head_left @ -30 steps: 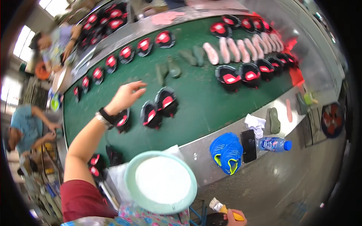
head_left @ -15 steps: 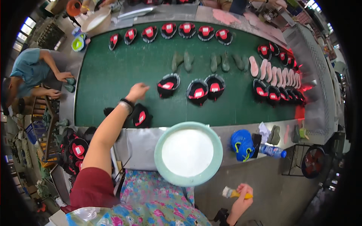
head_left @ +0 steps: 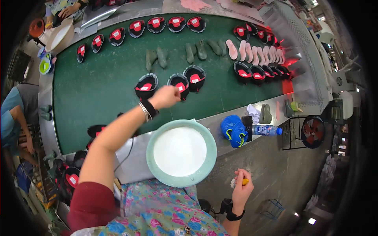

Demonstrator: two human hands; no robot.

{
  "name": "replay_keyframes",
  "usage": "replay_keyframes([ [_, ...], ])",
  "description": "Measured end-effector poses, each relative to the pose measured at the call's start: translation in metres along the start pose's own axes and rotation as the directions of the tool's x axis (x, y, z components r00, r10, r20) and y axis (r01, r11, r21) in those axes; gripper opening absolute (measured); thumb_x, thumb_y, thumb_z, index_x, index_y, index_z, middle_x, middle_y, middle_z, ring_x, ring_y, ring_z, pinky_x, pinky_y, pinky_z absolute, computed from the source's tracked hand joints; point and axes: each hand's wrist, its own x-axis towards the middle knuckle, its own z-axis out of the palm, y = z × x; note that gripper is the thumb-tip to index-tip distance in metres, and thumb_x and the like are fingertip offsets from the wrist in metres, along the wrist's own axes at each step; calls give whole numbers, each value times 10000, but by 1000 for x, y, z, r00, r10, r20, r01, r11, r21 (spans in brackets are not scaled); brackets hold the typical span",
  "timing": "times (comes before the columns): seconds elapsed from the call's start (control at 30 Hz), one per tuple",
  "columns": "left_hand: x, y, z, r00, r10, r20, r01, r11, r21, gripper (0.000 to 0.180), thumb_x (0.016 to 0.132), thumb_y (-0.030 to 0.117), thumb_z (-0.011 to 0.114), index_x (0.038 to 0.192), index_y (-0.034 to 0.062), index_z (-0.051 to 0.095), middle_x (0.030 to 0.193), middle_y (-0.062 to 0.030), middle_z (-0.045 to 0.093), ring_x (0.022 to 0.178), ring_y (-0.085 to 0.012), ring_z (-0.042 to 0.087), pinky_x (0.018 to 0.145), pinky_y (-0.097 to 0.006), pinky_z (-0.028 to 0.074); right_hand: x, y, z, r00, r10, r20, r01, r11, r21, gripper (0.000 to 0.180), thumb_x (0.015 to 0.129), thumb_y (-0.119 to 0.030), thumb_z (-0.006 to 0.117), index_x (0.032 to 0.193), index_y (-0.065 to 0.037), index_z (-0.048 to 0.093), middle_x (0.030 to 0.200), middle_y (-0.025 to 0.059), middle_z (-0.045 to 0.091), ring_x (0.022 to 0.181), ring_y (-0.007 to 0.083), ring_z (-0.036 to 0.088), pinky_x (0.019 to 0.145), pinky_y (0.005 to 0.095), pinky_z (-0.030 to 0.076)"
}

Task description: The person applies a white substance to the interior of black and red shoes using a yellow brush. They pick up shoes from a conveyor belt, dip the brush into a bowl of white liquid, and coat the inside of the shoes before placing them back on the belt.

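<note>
My left hand (head_left: 165, 97) reaches out over the green conveyor belt (head_left: 98, 90), its fingers curled on the near end of a black shoe upper with a red insole (head_left: 179, 82). Similar uppers lie to its left (head_left: 145, 85) and right (head_left: 195, 77). A pale green bowl (head_left: 149, 151) of white paste sits on the metal ledge in front of me. My right hand (head_left: 242, 189) hangs low at my side, closed on a small brush with a yellow handle (head_left: 238, 182).
More black-and-red uppers (head_left: 154, 24) line the belt's far edge, with pink and green soles (head_left: 244, 51) at the right. A pair of blue shoes (head_left: 234, 129) and a water bottle (head_left: 267, 129) sit on the ledge. A fan (head_left: 313, 131) stands right. Another person (head_left: 12, 114) works at left.
My left hand has moved right along the belt to the middle upper, and its fingers have curled shut. The right hand with the brush stays low.
</note>
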Motion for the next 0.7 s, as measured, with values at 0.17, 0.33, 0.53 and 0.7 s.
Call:
replay_keyframes([
  [0.17,-2,-101,-59,855,-305,-419,448,841,303,443,800,313,737,1115,13,650,1112,-250,673,1032,-395,650,887,-454,530,9,41,-21,988,144,-49,-144,990,-1,175,1006,-97,552,1057,27,665,914,86,687,734,126,602,680,264,494],
  [0.33,-11,-172,-42,556,-820,-136,761,568,-313,745,845,470,745,1316,-48,491,1377,-290,494,1118,-510,596,734,-658,560,25,62,-20,983,183,-6,-183,983,6,173,1004,-91,553,1032,37,666,905,93,683,733,136,607,661,273,495],
  [0.53,-16,-208,-15,439,-863,250,638,103,-763,491,877,297,703,1254,19,558,1219,-230,580,945,-406,655,749,-586,577,39,84,-30,975,223,3,-223,975,12,171,1001,-88,557,1020,43,664,883,103,684,736,147,620,655,274,496],
  [0.7,1,-125,-36,595,-796,110,603,351,-716,401,866,219,676,1210,34,585,1015,-162,664,816,-324,682,726,-494,597,48,97,-43,964,263,-41,-262,964,39,164,994,-83,566,1020,45,665,862,110,687,726,153,628,642,275,495],
])
